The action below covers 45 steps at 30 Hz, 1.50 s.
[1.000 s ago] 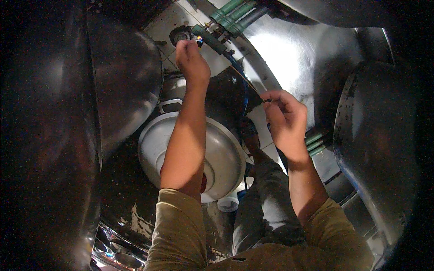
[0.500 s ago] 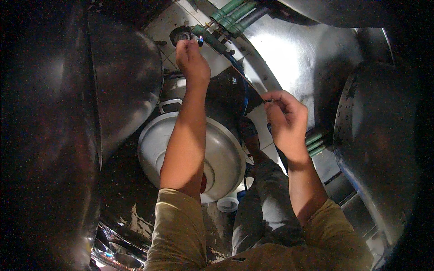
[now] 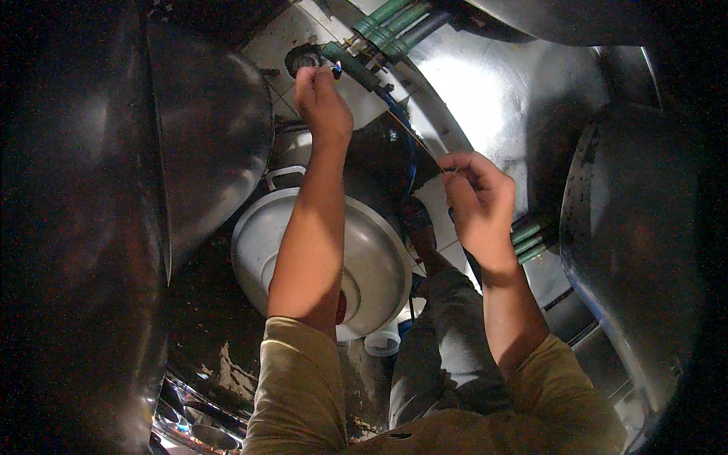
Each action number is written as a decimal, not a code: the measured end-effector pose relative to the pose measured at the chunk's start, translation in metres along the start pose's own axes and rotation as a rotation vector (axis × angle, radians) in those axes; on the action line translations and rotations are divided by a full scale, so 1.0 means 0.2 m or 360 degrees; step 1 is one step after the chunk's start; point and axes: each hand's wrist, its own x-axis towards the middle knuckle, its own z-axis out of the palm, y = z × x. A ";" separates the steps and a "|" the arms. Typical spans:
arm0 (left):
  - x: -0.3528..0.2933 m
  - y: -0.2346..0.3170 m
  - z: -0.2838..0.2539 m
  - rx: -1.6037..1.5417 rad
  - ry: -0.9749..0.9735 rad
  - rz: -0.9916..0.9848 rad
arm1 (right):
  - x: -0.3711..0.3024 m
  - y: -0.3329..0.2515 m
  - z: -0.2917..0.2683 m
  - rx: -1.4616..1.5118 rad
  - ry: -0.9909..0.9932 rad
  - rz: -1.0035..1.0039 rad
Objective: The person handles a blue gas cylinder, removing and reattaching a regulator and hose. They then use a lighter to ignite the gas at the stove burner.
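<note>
My left hand [image 3: 324, 106] is closed near the green pipes, pinching a small dark lighter [image 3: 336, 73] mostly hidden by the fingers. A small blue-white flame [image 3: 338, 66] burns at the fingertips. Lower and to the right, my right hand [image 3: 483, 201] is closed, with thumb and forefinger pinching the end of a thin, wire-like strand [image 3: 413, 138]. The strand slants up and left toward the flame; where its far end lies I cannot make out. Beside the left fingers sits a dark round fitting [image 3: 305, 61] joined to a green pipe piece [image 3: 353, 67].
A lidded metal pot [image 3: 379, 250] stands below my left forearm. Large steel bowl shapes flank me at left [image 3: 212, 144] and right [image 3: 629, 227]. Green pipes [image 3: 390, 30] run at the top. A blue hose [image 3: 412, 167] hangs between my arms. A small white tub [image 3: 381, 343] sits by my leg.
Almost nothing moves. My right hand and the strand have shifted very slightly; the flame still burns at my left fingertips.
</note>
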 end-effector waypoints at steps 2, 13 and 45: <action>0.00 0.02 0.01 -0.0117 -0.0022 -0.0160 | 0.00 0.00 0.00 0.0003 0.0007 0.0008; 0.00 -0.05 0.00 0.0018 0.0003 0.0053 | 0.00 0.01 0.00 -0.0019 0.0005 -0.0032; 0.01 0.00 -0.02 -0.0012 -0.0100 -0.0138 | 0.01 0.01 0.03 -0.0003 0.0017 -0.0005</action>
